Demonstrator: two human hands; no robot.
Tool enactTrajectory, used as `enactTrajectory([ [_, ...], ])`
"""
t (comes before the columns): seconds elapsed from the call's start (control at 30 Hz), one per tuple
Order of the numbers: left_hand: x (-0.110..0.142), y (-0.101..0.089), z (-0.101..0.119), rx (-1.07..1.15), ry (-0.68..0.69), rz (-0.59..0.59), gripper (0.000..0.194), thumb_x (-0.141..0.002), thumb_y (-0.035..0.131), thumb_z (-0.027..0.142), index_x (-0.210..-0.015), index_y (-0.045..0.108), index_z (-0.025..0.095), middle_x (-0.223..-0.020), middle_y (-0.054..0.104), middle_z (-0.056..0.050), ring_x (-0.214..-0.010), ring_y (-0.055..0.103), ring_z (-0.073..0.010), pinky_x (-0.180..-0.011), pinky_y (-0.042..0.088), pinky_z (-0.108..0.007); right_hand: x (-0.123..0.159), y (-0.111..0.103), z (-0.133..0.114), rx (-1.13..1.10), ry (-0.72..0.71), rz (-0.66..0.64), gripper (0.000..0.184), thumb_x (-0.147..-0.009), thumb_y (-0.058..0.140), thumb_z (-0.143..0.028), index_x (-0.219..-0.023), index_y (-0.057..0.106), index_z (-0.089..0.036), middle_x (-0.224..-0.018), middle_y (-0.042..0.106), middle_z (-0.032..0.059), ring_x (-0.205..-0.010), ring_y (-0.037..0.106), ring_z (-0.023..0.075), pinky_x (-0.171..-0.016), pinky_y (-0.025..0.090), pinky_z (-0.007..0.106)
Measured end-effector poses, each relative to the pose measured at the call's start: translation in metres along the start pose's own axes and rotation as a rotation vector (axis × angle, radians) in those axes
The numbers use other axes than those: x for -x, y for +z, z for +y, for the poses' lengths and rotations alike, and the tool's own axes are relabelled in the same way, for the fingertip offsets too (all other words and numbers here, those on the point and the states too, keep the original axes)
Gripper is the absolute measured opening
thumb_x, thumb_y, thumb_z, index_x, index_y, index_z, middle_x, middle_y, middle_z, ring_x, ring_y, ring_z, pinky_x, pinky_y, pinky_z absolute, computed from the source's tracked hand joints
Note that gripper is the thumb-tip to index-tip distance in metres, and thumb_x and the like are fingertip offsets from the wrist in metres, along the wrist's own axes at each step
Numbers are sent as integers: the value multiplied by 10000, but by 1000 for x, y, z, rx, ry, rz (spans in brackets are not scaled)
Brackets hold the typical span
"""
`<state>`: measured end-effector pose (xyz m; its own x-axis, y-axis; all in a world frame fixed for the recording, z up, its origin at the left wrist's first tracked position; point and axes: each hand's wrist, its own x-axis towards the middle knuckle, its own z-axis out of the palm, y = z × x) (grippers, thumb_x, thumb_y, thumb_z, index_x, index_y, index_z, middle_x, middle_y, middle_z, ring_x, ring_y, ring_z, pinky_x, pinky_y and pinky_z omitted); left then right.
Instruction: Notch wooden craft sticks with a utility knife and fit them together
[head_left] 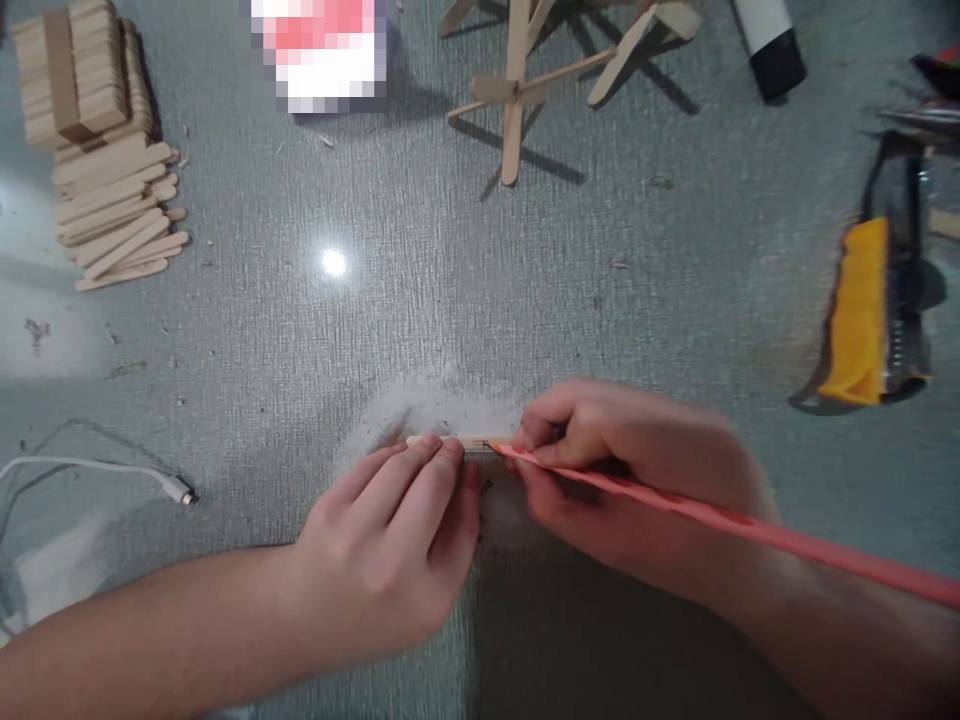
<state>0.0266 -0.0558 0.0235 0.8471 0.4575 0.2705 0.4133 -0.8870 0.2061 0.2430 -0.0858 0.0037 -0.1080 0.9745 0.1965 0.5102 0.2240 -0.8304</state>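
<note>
A flat wooden craft stick (465, 442) lies on the grey tabletop (450, 280) in front of me. My left hand (397, 545) presses its fingertips down on the stick's left part, fingers held together. My right hand (630, 485) is closed in a writing grip round a long pink pencil (720, 522). The pencil's tip touches the stick close to my left fingertips. Dark marks show on the stick at that spot. Most of the stick is hidden under my fingers.
Bundled and loose craft sticks (112, 210) lie at the far left. A glued stick structure (525, 70) stands at the far centre. A yellow and black tool (870, 310) lies at right, a white cable (97, 468) at left, a black-capped tube (772, 45) far right.
</note>
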Motion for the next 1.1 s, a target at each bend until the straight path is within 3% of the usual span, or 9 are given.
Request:
enactTrajectory([
  [0.2,1,1,-1,-10,21,4,217,-882,711,149,-1070,776,63,-1091,794,-147,-978,783,-296,-805,695,-404,-2,0,-1,-34,-44,-27,259,-779,607,-50,-743,450,-253,-698,619,-33,-526,542,102,-461,429,247],
  [0.37,2,1,-1,-34,11,21,200,-918,671,179,-1055,768,70,-1078,794,-128,-956,781,-285,-770,687,-405,1,0,2,-67,-71,87,261,-804,671,-48,-774,509,-251,-755,649,-14,-600,615,122,-522,468,266],
  [0.5,5,1,1,-83,28,22,214,-923,651,202,-1063,755,77,-1136,775,-155,-972,771,-290,-754,673,-398,6,0,8,-21,-19,242,210,-835,696,-84,-803,571,-250,-860,692,3,-721,689,156,-630,542,298],
  [0.63,9,1,4,-143,39,-11,253,-925,631,219,-1095,744,70,-1189,757,-183,-1032,757,-310,-777,668,-403,8,0,10,64,-11,229,168,-891,625,-93,-900,631,-261,-1007,743,28,-918,744,197,-808,606,348],
  [0.77,13,2,9,-213,54,6,280,-924,623,223,-1121,737,62,-1186,759,-195,-1014,762,-323,-734,667,-408,11,0,11,43,83,282,160,-952,631,-171,-1071,657,-275,-1079,769,38,-1006,752,211,-901,617,379],
  [0.93,17,2,15,-271,71,-12,310,-902,611,186,-1149,727,40,-1209,748,-215,-1021,759,-334,-693,652,-384,16,-2,19,-72,214,293,227,-981,648,-303,-1200,623,-251,-1001,784,46,-880,779,200,-794,654,337],
  [1.1,17,3,15,-271,73,-8,339,-892,605,192,-1158,726,20,-1215,747,-212,-1028,754,-355,-678,635,-387,16,-4,23,204,189,240,312,-959,661,-345,-1246,652,-224,-873,783,26,-724,772,185,-651,637,279],
])
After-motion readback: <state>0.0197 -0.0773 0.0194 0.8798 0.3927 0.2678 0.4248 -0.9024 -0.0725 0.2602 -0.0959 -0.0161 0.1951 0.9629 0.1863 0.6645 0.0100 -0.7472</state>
